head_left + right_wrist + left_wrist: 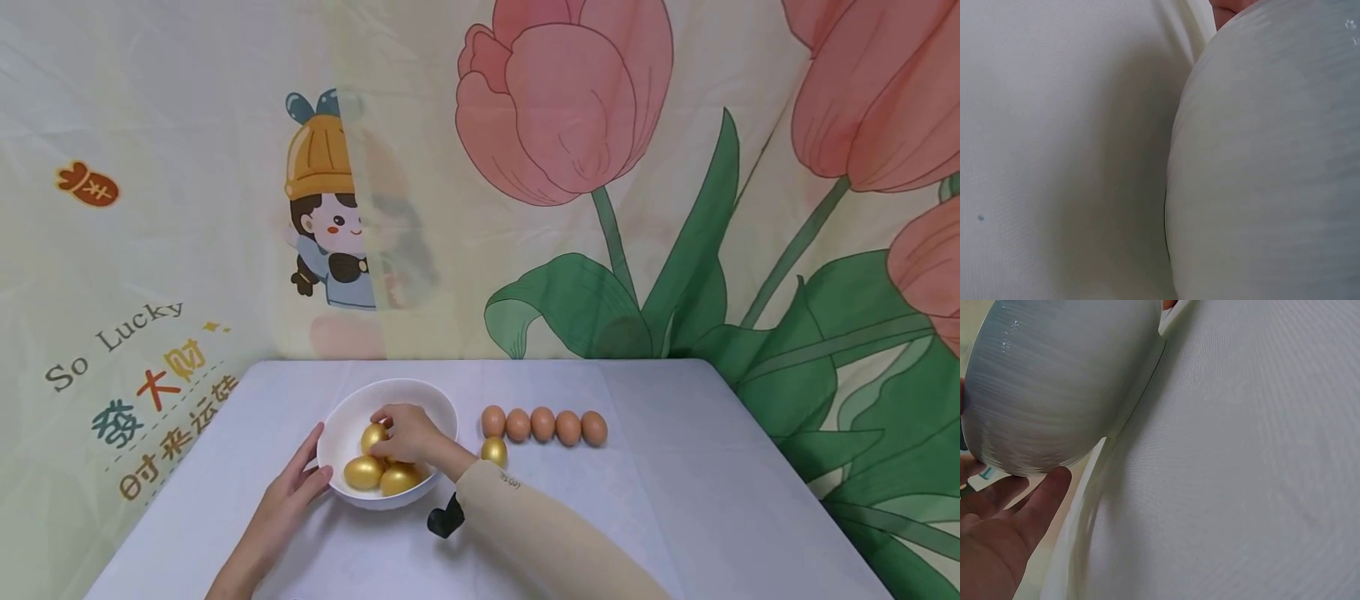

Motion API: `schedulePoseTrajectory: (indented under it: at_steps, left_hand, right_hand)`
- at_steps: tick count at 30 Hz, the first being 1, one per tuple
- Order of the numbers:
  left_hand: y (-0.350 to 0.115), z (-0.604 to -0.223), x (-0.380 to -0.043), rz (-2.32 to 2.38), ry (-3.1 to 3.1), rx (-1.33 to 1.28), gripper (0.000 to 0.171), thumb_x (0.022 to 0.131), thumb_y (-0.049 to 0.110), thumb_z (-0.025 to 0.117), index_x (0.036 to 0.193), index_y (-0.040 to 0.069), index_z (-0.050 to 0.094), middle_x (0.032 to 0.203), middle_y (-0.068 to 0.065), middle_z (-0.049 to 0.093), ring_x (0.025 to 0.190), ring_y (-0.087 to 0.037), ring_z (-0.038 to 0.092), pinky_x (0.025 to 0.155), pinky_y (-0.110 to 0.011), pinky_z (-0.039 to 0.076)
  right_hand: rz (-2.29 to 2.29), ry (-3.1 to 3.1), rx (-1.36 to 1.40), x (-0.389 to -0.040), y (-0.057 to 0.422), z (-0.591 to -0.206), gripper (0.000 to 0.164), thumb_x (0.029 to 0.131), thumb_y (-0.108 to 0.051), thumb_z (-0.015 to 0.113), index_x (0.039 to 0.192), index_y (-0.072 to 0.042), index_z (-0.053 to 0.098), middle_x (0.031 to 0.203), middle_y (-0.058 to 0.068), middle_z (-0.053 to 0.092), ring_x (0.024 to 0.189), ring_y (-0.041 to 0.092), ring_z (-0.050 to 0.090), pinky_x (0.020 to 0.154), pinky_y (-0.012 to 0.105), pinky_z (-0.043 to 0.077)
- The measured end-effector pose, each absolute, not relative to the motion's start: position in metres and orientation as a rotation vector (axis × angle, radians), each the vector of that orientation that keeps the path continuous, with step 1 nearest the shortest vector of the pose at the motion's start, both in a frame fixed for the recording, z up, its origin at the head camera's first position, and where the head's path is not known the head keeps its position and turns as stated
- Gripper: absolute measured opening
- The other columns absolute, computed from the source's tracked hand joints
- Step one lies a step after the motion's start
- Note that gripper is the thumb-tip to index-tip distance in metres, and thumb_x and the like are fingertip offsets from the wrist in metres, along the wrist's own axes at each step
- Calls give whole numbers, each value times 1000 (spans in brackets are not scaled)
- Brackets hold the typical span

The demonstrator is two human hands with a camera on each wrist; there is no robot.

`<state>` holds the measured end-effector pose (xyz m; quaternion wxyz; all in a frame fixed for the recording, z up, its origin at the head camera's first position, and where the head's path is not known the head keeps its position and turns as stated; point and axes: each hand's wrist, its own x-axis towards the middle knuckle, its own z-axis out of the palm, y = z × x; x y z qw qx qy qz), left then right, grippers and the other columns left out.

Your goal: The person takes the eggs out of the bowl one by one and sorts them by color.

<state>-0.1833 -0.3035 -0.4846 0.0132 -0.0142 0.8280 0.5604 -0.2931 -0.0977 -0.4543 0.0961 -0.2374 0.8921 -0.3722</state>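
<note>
A white bowl (348,417) stands on the table with several golden eggs inside, such as a golden egg (363,472) at its left and a golden egg (400,480) at the near side. My right hand (408,433) reaches over the rim and pinches another golden egg (372,437) inside the bowl. It partly hides one more behind it. My left hand (294,481) touches the bowl's left outer side with spread fingers. In the left wrist view, the fingertips (1057,481) lie against the bowl's outer wall (1054,387).
Right of the bowl, several brown eggs (542,424) lie in a row. One golden egg (493,452) lies just in front of the leftmost brown egg. A white cloth (660,500) covers the table, and a printed curtain (420,333) hangs behind. Under the right sleeve shows a black device (446,518).
</note>
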Motion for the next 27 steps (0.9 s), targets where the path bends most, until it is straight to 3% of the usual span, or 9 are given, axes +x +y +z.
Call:
schedulePoseTrajectory:
  at_steps: [14, 22, 27]
  left_hand:
    - [-304, -487, -182, 1759, 2598, -35, 73, 112, 37, 54, 173, 24, 15, 174, -22, 23, 146, -40, 46, 96, -11, 50]
    - [-305, -488, -183, 1733, 2620, -38, 74, 112, 39, 55, 173, 24, 16, 174, -20, 24, 139, -23, 53, 95, -12, 51]
    - [-305, -486, -183, 1706, 2626, -52, 74, 112, 42, 54, 173, 26, 15, 175, -19, 24, 142, -27, 51, 96, -11, 51]
  right_hand:
    - [-1116, 2678, -667, -293, -99, -455, 46, 87, -24, 89, 129, -12, 74, 111, 0, 73, 92, 7, 60, 83, 17, 52]
    - [-1263, 2640, -693, -291, -95, -448, 48, 88, -21, 87, 133, -11, 72, 112, -4, 71, 84, 4, 61, 76, 15, 53]
    - [-1327, 2594, -736, -283, -87, -437, 48, 88, -21, 88, 133, -13, 72, 113, -8, 69, 87, 5, 63, 74, 14, 55]
